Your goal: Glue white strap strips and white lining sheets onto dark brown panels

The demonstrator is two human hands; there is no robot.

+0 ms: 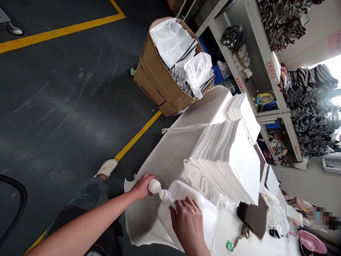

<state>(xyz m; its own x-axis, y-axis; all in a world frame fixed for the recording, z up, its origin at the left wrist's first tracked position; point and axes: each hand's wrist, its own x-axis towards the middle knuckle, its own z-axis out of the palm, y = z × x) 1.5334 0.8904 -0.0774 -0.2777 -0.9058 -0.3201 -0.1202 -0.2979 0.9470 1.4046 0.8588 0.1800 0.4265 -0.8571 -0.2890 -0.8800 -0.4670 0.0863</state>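
Head view: white table (261,250) below, left fingers (148,178) wrap a cap (154,186), right fingers (181,205) spread on plastic (203,215).

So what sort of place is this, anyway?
Probably a small factory workshop handling white fabric goods: folded white pieces stacked high on a long table, a cardboard box stuffed with more, and yellow lines painted on the dark floor.

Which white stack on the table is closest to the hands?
The big stack, right beside the right hand; the smaller stack sits farther off, behind it.
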